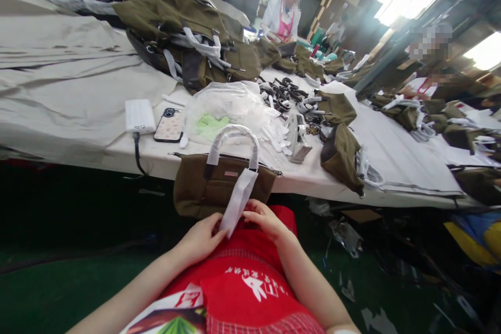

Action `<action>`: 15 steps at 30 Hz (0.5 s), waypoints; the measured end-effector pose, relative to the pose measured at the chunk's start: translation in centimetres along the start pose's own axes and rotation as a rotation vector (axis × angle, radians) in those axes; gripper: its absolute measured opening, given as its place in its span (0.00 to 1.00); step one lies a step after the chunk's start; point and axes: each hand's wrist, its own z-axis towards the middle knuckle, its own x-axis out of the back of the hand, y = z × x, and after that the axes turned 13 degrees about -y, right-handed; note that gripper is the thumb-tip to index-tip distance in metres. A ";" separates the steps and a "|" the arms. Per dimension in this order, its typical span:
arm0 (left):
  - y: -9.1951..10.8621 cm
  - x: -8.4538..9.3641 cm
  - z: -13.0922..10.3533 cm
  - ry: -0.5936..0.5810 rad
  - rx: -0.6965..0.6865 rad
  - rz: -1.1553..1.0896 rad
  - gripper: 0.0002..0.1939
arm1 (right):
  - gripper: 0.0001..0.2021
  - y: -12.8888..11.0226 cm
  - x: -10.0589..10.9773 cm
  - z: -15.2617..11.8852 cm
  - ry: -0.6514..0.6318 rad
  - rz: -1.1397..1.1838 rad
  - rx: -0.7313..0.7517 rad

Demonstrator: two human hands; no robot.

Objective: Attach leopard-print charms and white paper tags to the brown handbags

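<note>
An olive-brown handbag with dark trim stands at the table's front edge, against my lap. One of its handles arches up in clear plastic wrap. A strip in white wrapping hangs from the handle's right base, down over the bag's front. My left hand pinches the strip's lower end between thumb and fingers. Just right of the strip is my right hand, its fingers bent and apart; whether they touch the strip I cannot tell.
Behind the bag lie clear plastic bags, a phone, a white power bank with a cable, and dark straps. More olive bags are heaped at the back left; another bag sits right. A co-worker stands across the table.
</note>
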 end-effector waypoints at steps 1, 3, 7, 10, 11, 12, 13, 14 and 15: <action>-0.2 0.2 -0.1 0.030 -0.014 0.126 0.16 | 0.21 0.3 0.4 -0.1 0.086 -0.054 0.007; -0.4 0.9 -0.4 0.082 -0.043 0.231 0.16 | 0.19 0.7 1.2 -0.4 0.234 -0.188 0.028; 0.0 2.7 -1.5 0.429 -0.211 0.267 0.17 | 0.15 0.1 3.1 -1.3 0.482 -0.377 0.135; 0.3 4.6 -1.8 0.912 -0.339 0.449 0.21 | 0.16 -0.5 4.6 -2.0 0.764 -0.502 0.229; 0.2 5.3 -1.6 1.045 -0.356 0.508 0.25 | 0.17 -0.6 5.0 -2.0 0.830 -0.536 0.238; 0.0 5.9 -1.3 1.141 -0.356 0.543 0.29 | 0.18 -0.6 5.3 -2.0 0.858 -0.548 0.232; -0.3 6.6 -0.9 1.192 -0.340 0.545 0.33 | 0.19 -0.4 5.6 -1.9 0.846 -0.533 0.217; -0.6 7.2 -0.4 1.205 -0.309 0.515 0.37 | 0.19 -0.2 5.8 -1.7 0.804 -0.492 0.199; -0.9 7.8 0.1 1.185 -0.274 0.456 0.39 | 0.20 0.0 5.8 -1.4 0.745 -0.435 0.181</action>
